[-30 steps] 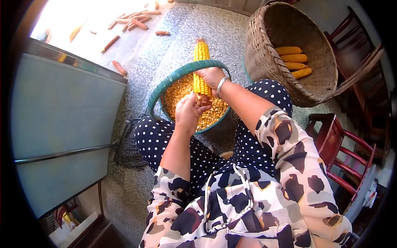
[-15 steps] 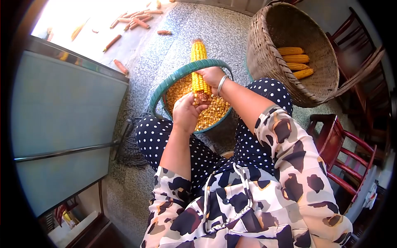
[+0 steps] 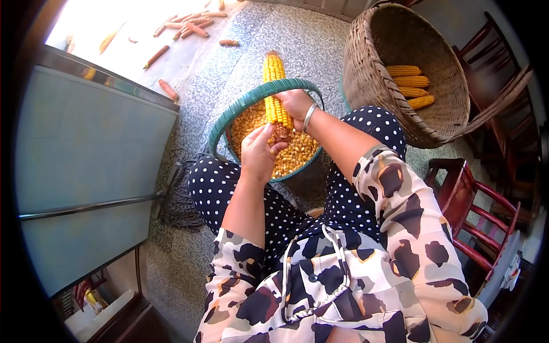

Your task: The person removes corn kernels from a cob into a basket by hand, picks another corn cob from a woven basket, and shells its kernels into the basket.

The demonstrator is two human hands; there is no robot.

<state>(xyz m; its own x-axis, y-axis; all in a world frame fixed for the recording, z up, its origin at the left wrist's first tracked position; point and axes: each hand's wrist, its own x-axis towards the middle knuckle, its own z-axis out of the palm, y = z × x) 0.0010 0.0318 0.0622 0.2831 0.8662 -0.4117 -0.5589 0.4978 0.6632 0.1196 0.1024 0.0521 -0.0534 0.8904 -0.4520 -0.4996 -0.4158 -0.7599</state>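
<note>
A yellow corn cob (image 3: 274, 71) points away from me over a round basket of loose kernels (image 3: 300, 153). My right hand (image 3: 295, 107), with a silver bangle at the wrist, is wrapped round the cob's middle from the right. At the near end, where the bare reddish core shows, my left hand (image 3: 259, 150) touches the cob with its thumb on the kernels and its fingers curled below. The basket's green handle (image 3: 246, 102) arches over the cob, and the basket sits between my knees.
A large wicker basket (image 3: 366, 74) lies tilted at the upper right with several corn cobs (image 3: 413, 81) inside. Several bare cobs (image 3: 194, 26) are scattered on the floor at the upper left. A red wooden chair (image 3: 457, 194) stands at the right, a pale panel (image 3: 91, 160) at the left.
The bare core at the cob's near end shows more than before. My left thumb has shifted slightly up along the cob. My right hand still holds it.
</note>
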